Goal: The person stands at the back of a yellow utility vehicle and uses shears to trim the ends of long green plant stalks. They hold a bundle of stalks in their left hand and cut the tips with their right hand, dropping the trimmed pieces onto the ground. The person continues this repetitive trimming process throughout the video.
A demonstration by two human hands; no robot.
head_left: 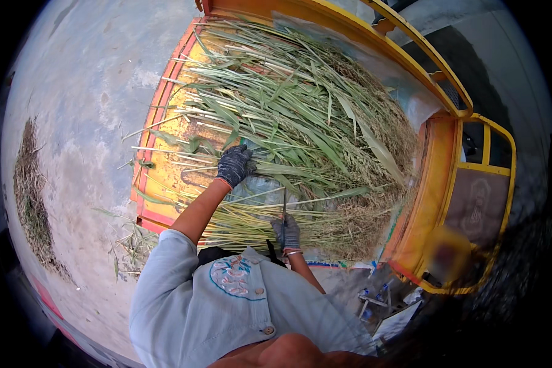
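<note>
Long green stalks with leaves and seed heads (300,110) lie in a thick layer across an orange-yellow truck bed (181,132). My left hand (235,164), in a dark knit glove, is closed around some stalks at the near edge of this layer. Closer to me, my gloved right hand (286,233) grips a knife (284,203) with a narrow dark blade pointing away from me; its handle is mostly hidden. That hand is over a flatter row of yellowish trimmed stalks (242,224), whose brushy heads (356,230) point right.
Clear plastic sheeting (265,187) lies under the stalks. An orange-yellow metal frame (457,147) rises at the right, and a raised side rail (411,37) runs along the far side. Scraps (135,245) and a dry plant heap (34,202) lie on the concrete floor (98,116) at left.
</note>
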